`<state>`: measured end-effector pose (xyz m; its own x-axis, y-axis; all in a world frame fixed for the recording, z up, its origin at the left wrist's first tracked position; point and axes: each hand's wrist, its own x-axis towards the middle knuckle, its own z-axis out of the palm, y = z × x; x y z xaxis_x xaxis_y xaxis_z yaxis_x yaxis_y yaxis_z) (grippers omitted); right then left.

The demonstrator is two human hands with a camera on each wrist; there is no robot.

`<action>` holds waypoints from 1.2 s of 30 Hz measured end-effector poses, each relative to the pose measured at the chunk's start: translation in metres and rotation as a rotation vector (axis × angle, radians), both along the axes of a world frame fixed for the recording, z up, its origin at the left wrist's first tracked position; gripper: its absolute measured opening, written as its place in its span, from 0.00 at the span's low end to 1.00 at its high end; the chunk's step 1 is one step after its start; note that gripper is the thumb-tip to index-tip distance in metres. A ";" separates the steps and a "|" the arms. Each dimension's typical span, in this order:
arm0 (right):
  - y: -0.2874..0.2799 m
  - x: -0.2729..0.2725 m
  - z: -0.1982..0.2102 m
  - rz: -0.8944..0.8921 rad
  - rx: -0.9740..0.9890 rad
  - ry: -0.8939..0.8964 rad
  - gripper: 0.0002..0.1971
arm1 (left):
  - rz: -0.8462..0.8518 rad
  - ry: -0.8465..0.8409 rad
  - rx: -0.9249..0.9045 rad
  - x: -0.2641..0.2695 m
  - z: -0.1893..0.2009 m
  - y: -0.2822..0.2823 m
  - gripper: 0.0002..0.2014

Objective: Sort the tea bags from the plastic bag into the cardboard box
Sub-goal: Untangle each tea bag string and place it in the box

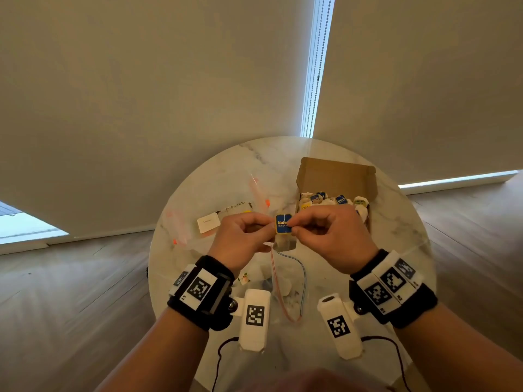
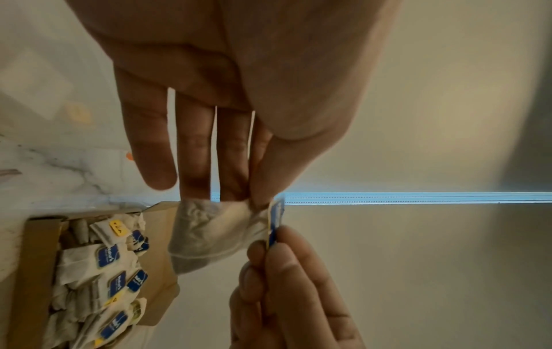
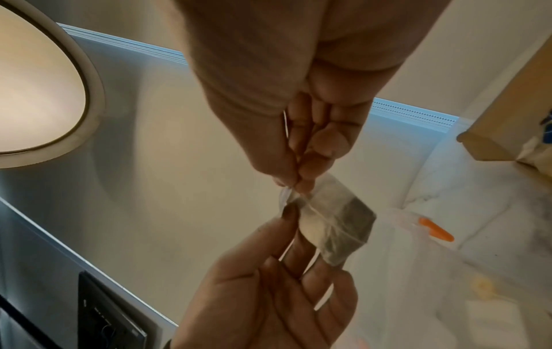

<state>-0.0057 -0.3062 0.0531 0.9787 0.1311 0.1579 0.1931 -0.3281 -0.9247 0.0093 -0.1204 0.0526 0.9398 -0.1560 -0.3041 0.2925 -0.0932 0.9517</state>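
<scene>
Above the middle of the table I hold one tea bag point(image 1: 285, 242) between both hands. My left hand point(image 1: 268, 225) pinches the top of its paper pouch point(image 2: 209, 231) between thumb and forefinger, the other fingers straight. My right hand point(image 1: 292, 223) pinches the blue tag point(image 1: 283, 224) at that same top edge. In the right wrist view the pouch point(image 3: 334, 226) hangs below my right hand point(image 3: 294, 184), dark tea showing at its lower end. The open cardboard box point(image 1: 336, 176) stands just behind my right hand, with several tea bags point(image 1: 334, 200) inside. A clear plastic bag point(image 1: 285, 281) lies under my hands.
The round marble table point(image 1: 396, 236) holds more clear bags with orange sliders point(image 1: 259, 193), point(image 1: 178, 227) at the left and a white card point(image 1: 208, 222). The box's raised lid faces me. Wooden floor surrounds the table; blinds hang behind it.
</scene>
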 end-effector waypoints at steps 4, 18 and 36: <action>-0.001 0.003 -0.015 -0.020 0.026 0.019 0.11 | -0.013 0.042 -0.031 0.004 -0.009 0.000 0.04; -0.012 0.032 -0.055 -0.029 -0.157 0.186 0.03 | -0.103 -0.056 0.165 0.032 -0.043 -0.009 0.06; -0.048 0.139 -0.150 -0.214 -0.616 0.527 0.07 | 0.035 -0.034 0.223 0.032 -0.056 0.020 0.06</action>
